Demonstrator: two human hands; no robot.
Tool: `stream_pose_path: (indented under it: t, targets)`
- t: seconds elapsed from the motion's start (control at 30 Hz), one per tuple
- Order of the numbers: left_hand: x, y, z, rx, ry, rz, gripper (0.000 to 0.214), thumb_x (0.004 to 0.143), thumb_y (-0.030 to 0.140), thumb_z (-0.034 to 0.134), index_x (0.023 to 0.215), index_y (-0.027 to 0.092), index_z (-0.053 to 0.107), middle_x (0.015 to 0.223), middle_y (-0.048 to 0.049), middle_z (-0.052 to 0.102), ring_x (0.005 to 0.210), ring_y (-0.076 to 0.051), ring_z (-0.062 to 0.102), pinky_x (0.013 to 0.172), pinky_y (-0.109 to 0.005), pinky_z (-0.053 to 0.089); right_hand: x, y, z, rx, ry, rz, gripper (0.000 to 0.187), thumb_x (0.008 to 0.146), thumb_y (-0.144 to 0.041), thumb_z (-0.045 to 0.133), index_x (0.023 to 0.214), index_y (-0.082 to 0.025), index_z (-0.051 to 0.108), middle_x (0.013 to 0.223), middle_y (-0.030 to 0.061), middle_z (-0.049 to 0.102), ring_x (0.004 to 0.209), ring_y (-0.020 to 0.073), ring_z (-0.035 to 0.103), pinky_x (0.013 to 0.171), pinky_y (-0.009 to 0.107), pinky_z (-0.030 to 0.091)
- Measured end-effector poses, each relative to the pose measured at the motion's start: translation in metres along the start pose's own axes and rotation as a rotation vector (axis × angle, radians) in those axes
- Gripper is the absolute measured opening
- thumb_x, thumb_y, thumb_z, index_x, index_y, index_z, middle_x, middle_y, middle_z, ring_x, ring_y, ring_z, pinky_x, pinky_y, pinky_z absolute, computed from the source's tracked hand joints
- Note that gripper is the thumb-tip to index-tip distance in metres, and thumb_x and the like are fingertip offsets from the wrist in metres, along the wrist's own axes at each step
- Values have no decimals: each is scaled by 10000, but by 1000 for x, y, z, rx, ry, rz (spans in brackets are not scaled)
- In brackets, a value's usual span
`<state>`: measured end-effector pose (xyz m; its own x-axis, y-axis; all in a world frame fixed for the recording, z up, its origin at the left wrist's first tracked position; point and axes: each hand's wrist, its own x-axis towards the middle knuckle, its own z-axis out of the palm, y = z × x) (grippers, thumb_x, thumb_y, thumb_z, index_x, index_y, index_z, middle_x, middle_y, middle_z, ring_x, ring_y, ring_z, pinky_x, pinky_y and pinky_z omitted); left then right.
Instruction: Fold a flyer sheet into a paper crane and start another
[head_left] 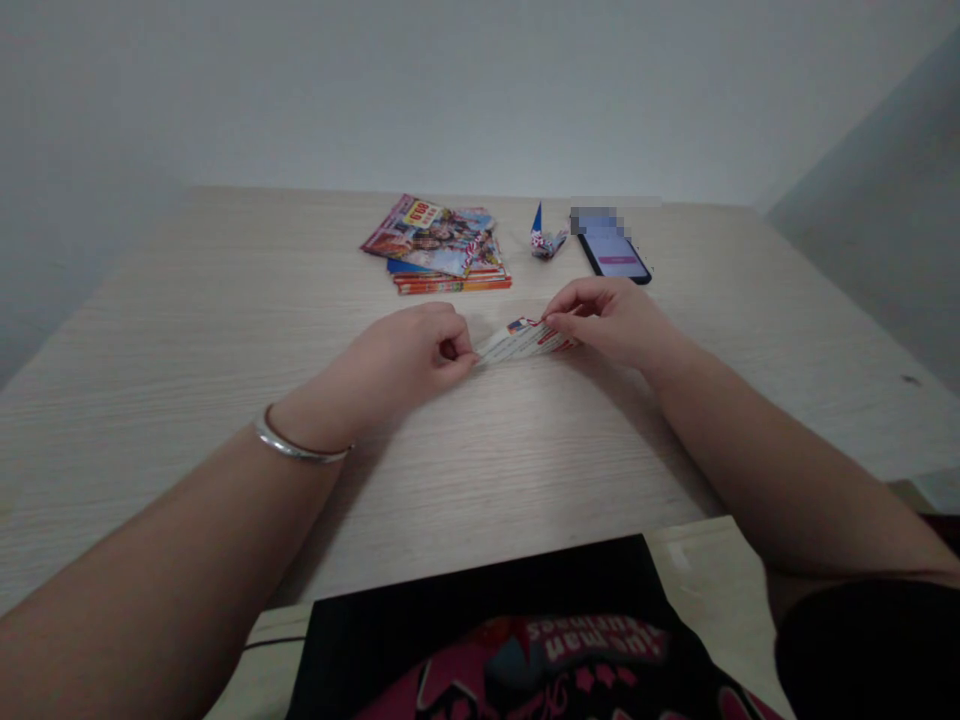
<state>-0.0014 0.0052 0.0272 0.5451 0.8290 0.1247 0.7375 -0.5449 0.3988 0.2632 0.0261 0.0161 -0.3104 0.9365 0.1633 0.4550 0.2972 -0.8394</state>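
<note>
A folded piece of printed paper (517, 344), whitish with red and blue patches, is stretched between my two hands just over the table. My left hand (420, 350), below a silver bangle, pinches its left end between thumb and curled fingers. At the paper's right end, my right hand (607, 320) grips the upper edge with thumb and forefinger. The paper looks narrow and slanted, higher on the right. Part of its right end is hidden behind my right fingers.
Beyond my hands lies a stack of colourful printed leaflets (442, 240). A small folded paper figure (547, 240) with a blue point stands beside it, then a phone (615, 250) with its screen lit. The pale wooden table (187, 300) meets a wall at the back.
</note>
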Motion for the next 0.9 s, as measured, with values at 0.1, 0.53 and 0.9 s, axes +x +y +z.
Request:
stream_pose_path:
  t: [0.1, 0.53, 0.9]
  targets:
    - [-1, -2, -1, -12, 6, 112, 154, 843, 245, 581, 702, 193, 615, 716, -24, 626, 678, -170, 559, 676, -308, 405, 1, 0, -2, -76, 22, -114, 148, 821, -365, 759, 798, -219, 764, 762, 28, 718, 625, 144, 548, 586, 313, 442]
    - [2, -18, 10, 96, -31, 388, 360, 1012, 312, 532, 1292, 179, 714, 1394, -124, 692, 1403, -304, 552, 1257, -524, 356, 2, 13, -9, -333, -306, -385, 170, 936, -343, 655, 862, -227, 753, 1005, 57, 801, 942, 205, 725, 899, 380, 546]
    - [-4, -14, 13, 109, -116, 209, 608, 976, 358, 559, 1515, 81, 515, 1595, -219, 506, 1466, -336, 503, 1249, -501, 383, 1, 14, 20, -688, -161, -351, 493, 890, -484, 749, 1277, -178, 745, 1295, 161, 708, 1192, 342, 628, 1072, 510, 468]
